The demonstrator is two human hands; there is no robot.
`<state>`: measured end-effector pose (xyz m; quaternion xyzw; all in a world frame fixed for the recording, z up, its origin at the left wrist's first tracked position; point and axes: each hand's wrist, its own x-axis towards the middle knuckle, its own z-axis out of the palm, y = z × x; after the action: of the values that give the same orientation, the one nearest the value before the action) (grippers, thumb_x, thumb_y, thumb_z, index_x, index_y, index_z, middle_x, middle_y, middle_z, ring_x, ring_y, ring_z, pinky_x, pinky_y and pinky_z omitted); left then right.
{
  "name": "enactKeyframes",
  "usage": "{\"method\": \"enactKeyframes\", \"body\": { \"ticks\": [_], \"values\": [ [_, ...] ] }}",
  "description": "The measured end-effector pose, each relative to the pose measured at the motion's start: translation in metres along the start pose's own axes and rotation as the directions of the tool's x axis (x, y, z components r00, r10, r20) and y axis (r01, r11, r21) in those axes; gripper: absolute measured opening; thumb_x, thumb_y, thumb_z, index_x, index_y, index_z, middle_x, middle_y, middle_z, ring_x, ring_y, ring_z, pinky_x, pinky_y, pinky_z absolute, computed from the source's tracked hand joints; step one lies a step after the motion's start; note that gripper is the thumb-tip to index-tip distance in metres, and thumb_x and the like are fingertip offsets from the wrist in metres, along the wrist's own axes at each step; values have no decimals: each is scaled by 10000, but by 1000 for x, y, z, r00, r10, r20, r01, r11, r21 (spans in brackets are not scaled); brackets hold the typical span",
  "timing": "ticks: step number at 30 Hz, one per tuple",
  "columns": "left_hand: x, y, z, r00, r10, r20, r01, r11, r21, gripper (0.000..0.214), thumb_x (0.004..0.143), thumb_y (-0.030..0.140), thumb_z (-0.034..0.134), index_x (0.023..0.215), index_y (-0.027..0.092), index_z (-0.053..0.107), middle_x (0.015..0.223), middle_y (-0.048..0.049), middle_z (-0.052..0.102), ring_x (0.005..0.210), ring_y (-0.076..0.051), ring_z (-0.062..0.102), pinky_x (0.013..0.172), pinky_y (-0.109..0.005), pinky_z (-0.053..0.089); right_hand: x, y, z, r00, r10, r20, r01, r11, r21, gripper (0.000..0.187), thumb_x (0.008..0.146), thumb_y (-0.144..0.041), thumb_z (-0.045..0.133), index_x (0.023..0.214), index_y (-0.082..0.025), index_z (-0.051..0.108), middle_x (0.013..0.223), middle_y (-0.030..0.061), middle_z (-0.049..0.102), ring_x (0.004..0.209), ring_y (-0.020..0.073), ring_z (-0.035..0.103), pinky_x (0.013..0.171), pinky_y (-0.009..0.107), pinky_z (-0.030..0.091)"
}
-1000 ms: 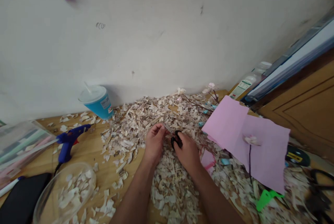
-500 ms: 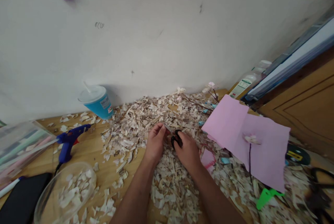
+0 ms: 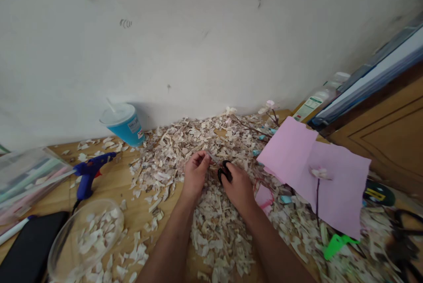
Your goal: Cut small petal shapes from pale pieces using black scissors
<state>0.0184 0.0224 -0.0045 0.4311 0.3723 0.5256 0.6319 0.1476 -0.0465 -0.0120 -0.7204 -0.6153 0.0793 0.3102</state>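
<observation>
My right hand point(image 3: 238, 187) is closed on small scissors with black handles point(image 3: 225, 172), their thin blade reaching left toward my other hand. My left hand point(image 3: 194, 174) pinches a small pale piece at the blade tip; the piece is too small to name. Both hands rest over a wide heap of pale husk-like scraps point(image 3: 185, 151) on the wooden floor point(image 3: 112, 190), close to the white wall.
A blue glue gun point(image 3: 89, 175) lies at left, a blue lidded cup point(image 3: 124, 123) by the wall. A clear bowl of scraps point(image 3: 86, 241) sits near left. Pink paper sheets point(image 3: 317, 173) with a dark-stemmed flower lie right, beside a green clip point(image 3: 335, 244) and a bottle point(image 3: 313, 100).
The view has shifted slightly upward and left. My hands stay together over the scraps, with the scissors still at the pinched piece.
</observation>
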Motion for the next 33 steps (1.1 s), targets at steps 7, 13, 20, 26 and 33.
{"method": "enactKeyframes", "body": {
  "ticks": [7, 13, 20, 26, 33],
  "values": [
    [-3, 3, 7, 997, -82, 14, 83, 988, -127, 317, 721, 451, 761, 807, 176, 630, 715, 14, 589, 668, -113, 547, 663, -230, 439, 0, 3, 1, 1000, 3, 3, -3, 1000, 5, 200, 859, -260, 495, 979, -185, 635, 894, 79, 690, 830, 217, 615, 758, 314, 436],
    [-6, 7, 15, 986, -158, 45, 164, 924, -346, 335, 664, 410, 817, 752, 167, 603, 691, 9, 572, 649, -101, 532, 671, -237, 448, -1, 4, 2, 1000, 1, 3, -1, 1000, 18, 236, 872, -269, 491, 1032, -177, 638, 955, 101, 701, 874, 230, 627, 793, 330, 448],
    [-4, 4, 10, 994, -105, 39, 111, 962, -250, 333, 687, 435, 793, 777, 166, 618, 672, 20, 575, 624, -94, 523, 638, -218, 429, -1, 3, -2, 1000, 0, 31, -1, 1000, 24, 190, 874, -297, 486, 937, -187, 627, 884, 79, 681, 830, 222, 606, 750, 317, 427],
    [-2, 4, 4, 998, -45, 32, 48, 995, -85, 306, 717, 436, 770, 785, 169, 637, 671, 17, 595, 625, -100, 529, 635, -219, 419, -1, 3, -2, 999, 7, 33, -7, 1000, 7, 206, 857, -278, 494, 974, -184, 636, 922, 87, 689, 851, 221, 603, 774, 321, 426],
    [-4, 3, 9, 991, -123, 61, 135, 949, -286, 314, 666, 384, 822, 779, 159, 633, 651, 35, 583, 604, -83, 537, 627, -207, 445, -2, 6, 0, 1000, 13, 12, -13, 1000, 17, 268, 861, -296, 479, 1036, -172, 641, 978, 101, 697, 892, 238, 613, 796, 337, 443]
  ]
}}
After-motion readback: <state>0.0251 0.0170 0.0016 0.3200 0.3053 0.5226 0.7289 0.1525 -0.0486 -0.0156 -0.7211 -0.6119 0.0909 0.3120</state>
